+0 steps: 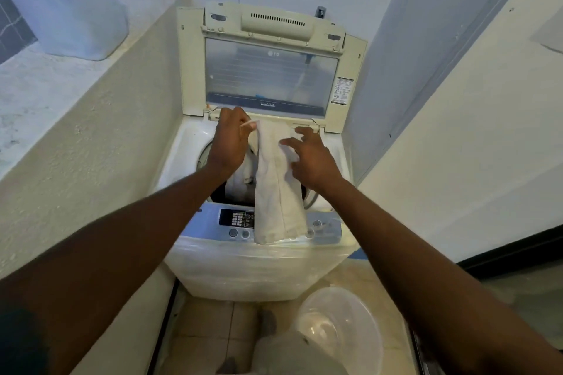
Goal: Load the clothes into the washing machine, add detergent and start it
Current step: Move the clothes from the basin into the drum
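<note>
left grip: pinched on white cloth, held over washer
right grip: fingers spread, laid on cloth

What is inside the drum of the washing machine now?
Some white clothes lie in the drum. The hanging cloth, which the left hand pinches, covers much of the opening, so the rest is hidden.

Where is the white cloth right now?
In the middle of the head view, the white cloth hangs from the left hand over the open washing machine, its lower end draped on the control panel.
</note>
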